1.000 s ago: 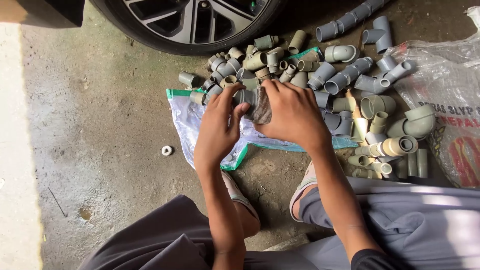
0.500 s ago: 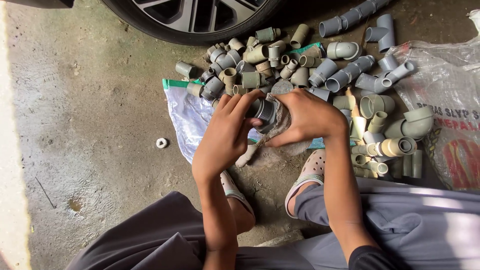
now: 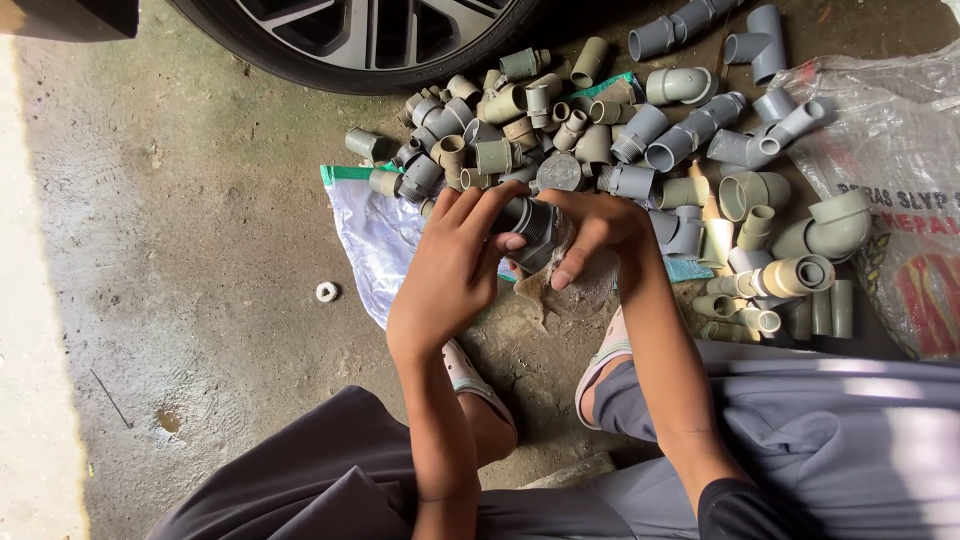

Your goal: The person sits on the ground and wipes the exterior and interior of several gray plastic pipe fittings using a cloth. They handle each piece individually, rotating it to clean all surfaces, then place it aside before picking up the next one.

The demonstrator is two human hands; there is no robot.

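Note:
Both my hands meet over a dark grey threaded pipe fitting (image 3: 530, 228) held just above the floor. My left hand (image 3: 450, 275) wraps its fingers around the fitting's left end. My right hand (image 3: 598, 228) grips the right end, thumb pointing down. A crumpled brownish scrap (image 3: 565, 290) hangs beneath the fitting. Just beyond the hands lies a heap of grey and beige plastic pipe fittings (image 3: 560, 130), several of them elbows and couplers.
A car wheel (image 3: 370, 40) stands at the top. A clear plastic bag (image 3: 375, 235) lies under the heap's left side, a printed sack (image 3: 900, 220) at right. A small white ring (image 3: 327, 292) sits on the concrete. My sandalled feet (image 3: 600, 365) rest below.
My hands have drawn back from the heap toward me with the dark fitting between them. The view has shifted, so the heap sits higher and farther left.

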